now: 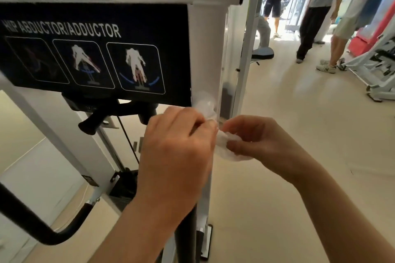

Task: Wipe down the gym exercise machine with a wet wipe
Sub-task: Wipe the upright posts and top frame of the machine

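Observation:
A white gym machine [206, 53] with a black "HIP ABDUCTOR/ADDUCTOR" placard [94, 49] fills the left and centre of the head view. In front of its white upright post, my left hand [175, 156] and my right hand [258, 141] meet. Both pinch a crumpled white wet wipe [224, 145] between their fingertips. A blurred, translucent piece of wrapper or wipe [205, 104] sticks up above my left fingers, against the post. Neither hand touches the machine.
A black handle [94, 123] and a curved black bar [42, 226] belong to the machine's left side. Three people [316, 13] stand on the beige floor at the back right, near a red and white machine [376, 55]. A padded seat [263, 53] sits behind the post.

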### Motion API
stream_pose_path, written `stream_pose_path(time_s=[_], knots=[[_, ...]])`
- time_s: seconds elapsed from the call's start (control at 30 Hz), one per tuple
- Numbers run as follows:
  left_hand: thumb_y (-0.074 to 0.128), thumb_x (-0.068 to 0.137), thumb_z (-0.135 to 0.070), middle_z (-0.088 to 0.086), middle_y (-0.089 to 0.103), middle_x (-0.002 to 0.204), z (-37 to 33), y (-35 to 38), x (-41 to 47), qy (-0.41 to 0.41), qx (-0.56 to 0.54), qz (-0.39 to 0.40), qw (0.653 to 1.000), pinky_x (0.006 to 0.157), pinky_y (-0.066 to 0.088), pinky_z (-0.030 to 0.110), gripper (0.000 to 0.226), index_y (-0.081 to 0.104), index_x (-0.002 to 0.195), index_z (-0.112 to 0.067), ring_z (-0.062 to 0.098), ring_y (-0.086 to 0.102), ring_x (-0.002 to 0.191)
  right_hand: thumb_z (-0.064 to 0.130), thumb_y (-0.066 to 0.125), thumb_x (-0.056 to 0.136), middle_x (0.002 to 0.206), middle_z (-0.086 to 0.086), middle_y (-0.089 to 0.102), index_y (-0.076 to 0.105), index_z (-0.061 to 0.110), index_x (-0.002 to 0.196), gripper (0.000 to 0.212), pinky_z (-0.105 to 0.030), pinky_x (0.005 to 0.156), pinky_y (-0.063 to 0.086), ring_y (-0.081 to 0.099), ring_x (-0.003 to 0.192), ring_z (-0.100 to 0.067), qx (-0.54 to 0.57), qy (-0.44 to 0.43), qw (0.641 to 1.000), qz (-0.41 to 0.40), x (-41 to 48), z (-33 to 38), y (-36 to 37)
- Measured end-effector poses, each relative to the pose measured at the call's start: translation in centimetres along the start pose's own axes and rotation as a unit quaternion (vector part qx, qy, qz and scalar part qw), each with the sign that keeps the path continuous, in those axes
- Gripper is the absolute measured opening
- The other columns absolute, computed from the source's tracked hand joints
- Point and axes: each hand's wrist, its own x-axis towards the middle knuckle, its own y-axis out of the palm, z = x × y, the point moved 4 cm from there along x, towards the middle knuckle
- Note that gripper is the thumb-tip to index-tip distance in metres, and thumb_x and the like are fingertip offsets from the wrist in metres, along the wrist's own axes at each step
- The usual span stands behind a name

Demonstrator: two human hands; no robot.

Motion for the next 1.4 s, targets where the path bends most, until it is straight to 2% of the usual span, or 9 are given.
stream_pose_path(time_s=[0.13, 0.23, 0.37, 0.53, 0.67, 0.9, 1.1, 1.3, 1.4], knots=[[0.065, 0.092, -0.022, 0.007, 0.068, 0.092, -5.5, 2.0, -3.6, 0.003, -0.028, 0.021, 0.999, 0.073, 0.05, 0.03, 0.018, 0.073, 0.101, -0.008, 0.019, 0.058, 0.082, -0.001, 0.068, 0.078, 0.091, -0.014, 0.068, 0.067, 0.006, 0.105, 0.028, -0.024, 0.07, 0.051, 0.064, 0.078, -0.02, 0.13, 0.063, 0.983, 0.111, 0.7, -2.8, -2.6], [0.061, 0.093, -0.023, 0.003, 0.067, 0.099, -7.5, 6.2, -5.8, -0.097, -0.073, 0.023, 0.992, 0.075, 0.055, 0.027, 0.023, 0.072, 0.109, -0.011, 0.014, 0.058, 0.087, 0.005, 0.071, 0.07, 0.087, -0.013, 0.063, 0.066, 0.008, 0.098, 0.029, -0.025, 0.066, 0.049, 0.059, 0.076, -0.022, 0.157, 0.089, 0.97, 0.166, 1.9, -5.1, -4.2], [0.043, 0.096, -0.034, -0.012, 0.054, 0.118, -5.8, 11.2, -7.1, -0.369, -0.121, -0.013, 0.921, 0.095, 0.042, 0.015, 0.041, 0.061, 0.128, -0.018, 0.001, 0.048, 0.111, 0.003, 0.072, 0.083, 0.091, -0.007, 0.068, 0.067, 0.017, 0.103, 0.025, -0.028, 0.073, 0.056, 0.066, 0.08, -0.023, 0.042, 0.074, 0.979, 0.185, 3.3, -7.4, -6.1], [0.035, 0.098, -0.04, -0.023, 0.036, 0.139, -5.0, 13.9, -6.4, -0.508, -0.168, -0.105, 0.839, 0.107, 0.042, 0.033, 0.047, 0.04, 0.144, -0.034, -0.003, 0.039, 0.129, -0.001, 0.067, 0.086, 0.094, -0.002, 0.07, 0.063, 0.027, 0.114, 0.04, -0.033, 0.077, 0.059, 0.07, 0.082, -0.017, -0.011, 0.029, 0.984, 0.178, 4.2, -8.0, -5.0], [0.035, 0.101, -0.042, -0.007, 0.017, 0.16, -4.2, 16.3, -2.8, -0.456, -0.273, -0.157, 0.832, 0.115, 0.033, 0.043, 0.062, 0.008, 0.155, -0.028, 0.007, 0.023, 0.145, 0.003, 0.069, 0.085, 0.087, 0.003, 0.072, 0.064, 0.026, 0.11, 0.035, -0.029, 0.068, 0.056, 0.069, 0.077, -0.011, -0.054, -0.067, 0.988, 0.131, 4.9, -8.3, -3.7], [0.039, 0.1, -0.038, 0.004, 0.028, 0.148, -1.8, 18.9, -1.3, -0.396, -0.078, -0.285, 0.869, 0.108, 0.037, 0.028, 0.06, 0.008, 0.15, -0.026, 0.001, 0.028, 0.133, -0.005, 0.059, 0.091, 0.093, -0.001, 0.072, 0.068, 0.017, 0.106, 0.027, -0.036, 0.078, 0.056, 0.068, 0.091, -0.017, 0.031, -0.055, 0.993, 0.097, 5.2, -11.0, -2.8], [0.054, 0.087, -0.064, -0.001, 0.018, 0.155, -3.2, 26.4, -11.6, -0.575, -0.214, -0.175, 0.77, 0.105, 0.043, 0.046, 0.093, -0.008, 0.151, -0.038, 0.019, 0.034, 0.138, 0.021, 0.063, 0.093, 0.099, 0.01, 0.07, 0.068, 0.024, 0.107, 0.016, -0.022, 0.083, 0.05, 0.064, 0.098, -0.004, -0.085, 0.101, 0.976, 0.17, 4.6, -16.6, -2.0], [0.059, 0.085, -0.02, 0.002, 0.01, 0.161, -2.8, 22.1, -7.5, -0.478, -0.39, -0.161, 0.771, 0.116, 0.023, 0.055, 0.097, -0.009, 0.151, -0.043, 0.026, 0.017, 0.147, 0.032, 0.07, 0.082, 0.091, 0.0, 0.075, 0.074, 0.016, 0.102, 0.026, -0.025, 0.077, 0.054, 0.067, 0.081, -0.011, 0.101, 0.114, 0.971, 0.182, 4.5, -14.8, -2.7], [0.056, 0.082, -0.007, 0.001, 0.01, 0.162, -2.8, 21.2, -7.4, -0.44, -0.463, -0.135, 0.757, 0.117, 0.018, 0.058, 0.101, -0.008, 0.151, -0.043, 0.024, 0.014, 0.148, 0.011, 0.07, 0.086, 0.085, -0.011, 0.073, 0.073, 0.005, 0.096, 0.013, -0.024, 0.074, 0.053, 0.065, 0.075, -0.013, 0.136, 0.09, 0.967, 0.197, 5.4, -13.8, -2.4]])
